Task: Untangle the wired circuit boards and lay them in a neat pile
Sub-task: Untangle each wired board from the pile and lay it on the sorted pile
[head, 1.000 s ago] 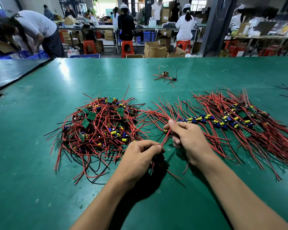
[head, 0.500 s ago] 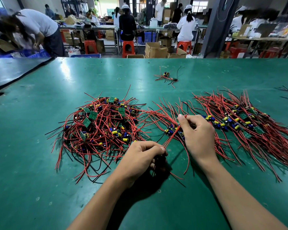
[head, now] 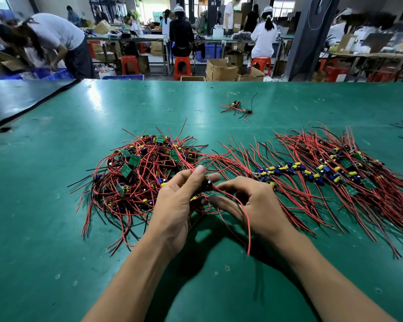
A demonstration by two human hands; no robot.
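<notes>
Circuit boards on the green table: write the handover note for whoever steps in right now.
Left hand pinches one board between the two piles.
Right hand pinches that board's red wire.
The tangled heap lies left, the neat pile right, on the table.
Done: many boards already laid in the neat pile.
Left: free the held board, add it to the neat pile, then clear the heap and the stray board farther back.

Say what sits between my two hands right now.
A small wired board, pinched in the left hand; its red wire trails across the right hand. The head view shows it.
</notes>
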